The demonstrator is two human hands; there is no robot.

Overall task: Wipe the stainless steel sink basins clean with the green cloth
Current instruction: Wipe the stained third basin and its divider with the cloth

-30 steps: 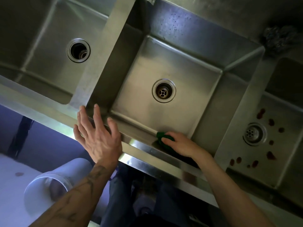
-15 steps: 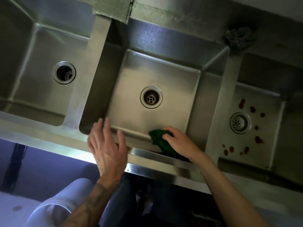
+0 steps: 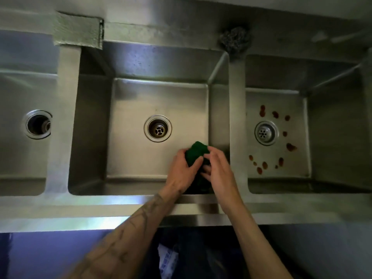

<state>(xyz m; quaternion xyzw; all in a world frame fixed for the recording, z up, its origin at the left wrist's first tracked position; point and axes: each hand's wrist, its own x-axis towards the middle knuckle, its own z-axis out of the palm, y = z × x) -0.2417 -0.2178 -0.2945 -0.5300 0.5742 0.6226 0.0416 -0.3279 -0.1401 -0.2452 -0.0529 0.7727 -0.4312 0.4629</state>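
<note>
A steel sink with three basins fills the view. Over the near right corner of the middle basin [image 3: 132, 158], both my hands hold the dark green cloth [image 3: 196, 151]. My left hand [image 3: 182, 171] grips its left side, thumb across the front. My right hand [image 3: 218, 168] pinches its right side with curled fingers. The lower part of the cloth is hidden between my hands. The right basin [image 3: 322, 137] has several red-brown spots [image 3: 290, 147] around its drain [image 3: 266, 133]. The left basin [image 3: 12, 150] shows an open drain hole.
A grey-green scouring pad [image 3: 77, 30] lies on the back ledge above the left divider. A steel wool ball [image 3: 234, 40] sits on the ledge above the right divider. The middle drain [image 3: 158, 128] lies left of my hands. The sink's front rim [image 3: 80, 208] runs below.
My left hand left the front rim and moved right to take hold of the cloth beside my right hand. The cloth rose off the near wall. The view turned to square with the sink.
</note>
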